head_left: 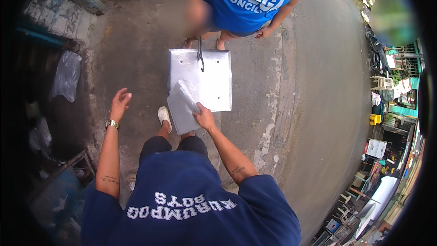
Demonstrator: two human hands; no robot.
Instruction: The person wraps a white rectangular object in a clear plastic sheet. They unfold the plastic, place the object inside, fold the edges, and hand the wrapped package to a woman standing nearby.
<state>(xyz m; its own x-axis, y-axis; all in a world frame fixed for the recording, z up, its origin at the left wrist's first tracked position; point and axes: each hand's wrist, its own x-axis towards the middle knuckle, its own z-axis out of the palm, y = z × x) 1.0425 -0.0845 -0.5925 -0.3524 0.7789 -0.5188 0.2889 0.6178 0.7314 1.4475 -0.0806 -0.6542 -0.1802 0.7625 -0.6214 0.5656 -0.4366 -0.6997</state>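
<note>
My right hand (204, 117) pinches the edge of a pale, translucent sheet, perhaps a flattened plastic bag (182, 109), which hangs in front of my legs. The sheet overlaps the near left part of a square silvery metal panel (205, 79) with small holes near its corners. Out to the left, my left hand (119, 104) is held in the air, empty, fingers apart. Over the panel's far edge hangs a dark hooked rod (200, 54). It comes down from beside the blurred hand area of a person in a blue shirt (248, 0); their grip cannot be made out.
The person stands just beyond the panel on a concrete street (318, 86). At left, a clear plastic bag (67, 75) hangs by a dark opening next to a concrete wall (61, 16). Along the far right are a parked motorcycle (375, 54), plastic chairs (382, 83) and a yellow crate (374, 119).
</note>
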